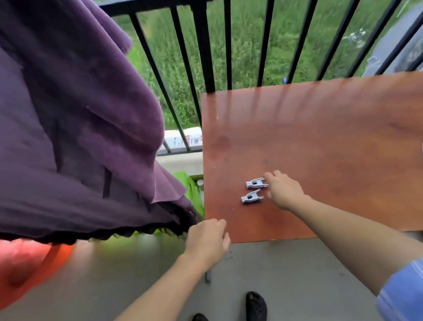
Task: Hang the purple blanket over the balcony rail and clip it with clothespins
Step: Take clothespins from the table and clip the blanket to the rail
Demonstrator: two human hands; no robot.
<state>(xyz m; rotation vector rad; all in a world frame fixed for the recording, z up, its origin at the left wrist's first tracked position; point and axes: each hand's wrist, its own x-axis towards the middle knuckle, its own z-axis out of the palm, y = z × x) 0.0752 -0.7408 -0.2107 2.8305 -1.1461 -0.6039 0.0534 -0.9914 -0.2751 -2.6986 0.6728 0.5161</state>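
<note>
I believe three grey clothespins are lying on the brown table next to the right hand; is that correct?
Not quite: the head view shows two grey clothespins, not three. They do lie on the brown table next to the right hand, as you said.

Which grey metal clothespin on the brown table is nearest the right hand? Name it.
The grey clothespin nearer the black railing; the right hand reaches its end, the other clothespin lies clear.

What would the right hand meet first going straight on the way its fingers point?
Likely the farther clothespin on the table: the right hand points at its forked end, fingertips right beside it. Whether they touch is unclear.
</note>
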